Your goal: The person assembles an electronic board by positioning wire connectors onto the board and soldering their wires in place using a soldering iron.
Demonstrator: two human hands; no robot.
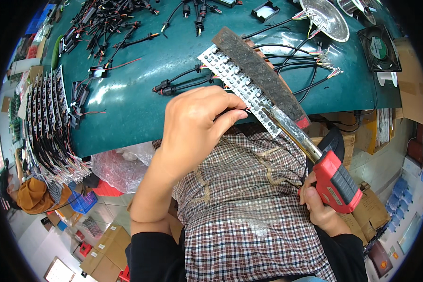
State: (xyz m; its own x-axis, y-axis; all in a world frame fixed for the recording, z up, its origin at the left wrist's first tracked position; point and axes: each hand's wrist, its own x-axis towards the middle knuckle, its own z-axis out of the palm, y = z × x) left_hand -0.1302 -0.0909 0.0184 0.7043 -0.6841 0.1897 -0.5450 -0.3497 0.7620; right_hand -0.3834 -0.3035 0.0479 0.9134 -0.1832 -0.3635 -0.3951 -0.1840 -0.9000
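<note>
My right hand [320,207] is wrapped round the red handle of a soldering gun [332,181]. Its long metal tip reaches up and left to the edge of a white circuit board strip [242,87] dotted with components. My left hand [199,120] pinches a thin wire [248,109] at the strip's near edge, a little left of the tip; most of the wire is hidden by the fingers. Along the strip's far side lies a dark, worn bar [261,70] with a red end. Black cables with connectors [183,84] run out from the strip's left side.
Black cables with stripped ends [331,73] lie beyond the bar. A metal dish [329,21], a fan [379,48] and a wire spool stand at the far right. Heaped connectors [105,28] fill the far left; a stack of wired boards [47,108] hangs over the left edge.
</note>
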